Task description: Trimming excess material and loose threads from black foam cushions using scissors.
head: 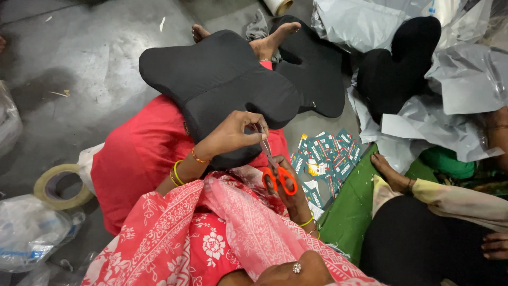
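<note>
A black contoured cushion (222, 79) lies across my lap on my red trousers. My left hand (233, 133) pinches something small at the cushion's near edge. My right hand (288, 191) holds orange-handled scissors (276, 168), their blades pointing up to the spot my left fingers pinch. Bangles ring both wrists. A pink and white patterned scarf (211, 233) drapes over my arms and chest.
A second black cushion (312, 74) lies past my feet, a third (394, 66) rests on grey plastic bags (455, 79). Printed paper tags (328, 156) are scattered on the floor. A tape roll (61, 185) sits left. Another person's foot (389, 172) and hand (495, 244) are at right.
</note>
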